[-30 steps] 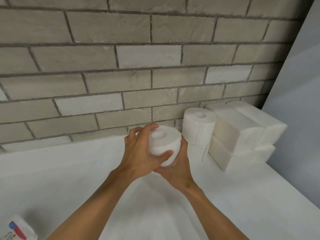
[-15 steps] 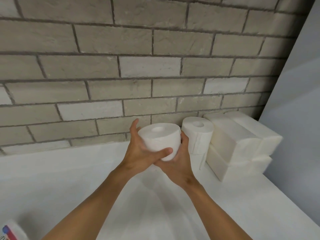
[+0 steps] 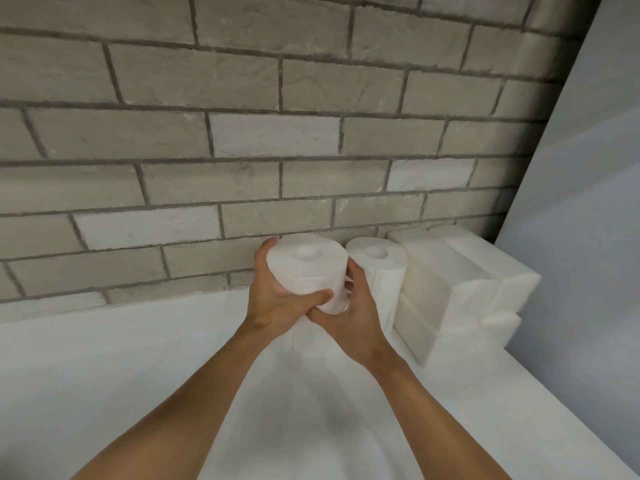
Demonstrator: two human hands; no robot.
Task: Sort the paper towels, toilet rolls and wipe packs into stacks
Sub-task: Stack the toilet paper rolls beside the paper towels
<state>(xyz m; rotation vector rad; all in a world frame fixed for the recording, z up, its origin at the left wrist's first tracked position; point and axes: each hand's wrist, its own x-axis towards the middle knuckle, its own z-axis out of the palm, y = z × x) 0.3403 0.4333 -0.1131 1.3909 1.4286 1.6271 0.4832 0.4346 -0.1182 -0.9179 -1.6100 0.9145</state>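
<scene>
Currently I am holding the white paper toilet roll (image 3: 306, 271) upright at frame centre, left hand (image 3: 280, 301) and right hand (image 3: 355, 317) curling round it, the standing white roll (image 3: 379, 271) lying just to its right.

light: bright, soft, even, no glare | shadows: faint grey patch low mid-frame on counter (image 3: 104, 358), dark strip in top-right corner | exposure: white counter near clipping, low contrast | lens: brick wall (image 3: 242, 81) courses bow toward edges | focus: slightly soft, textures smeared
</scene>
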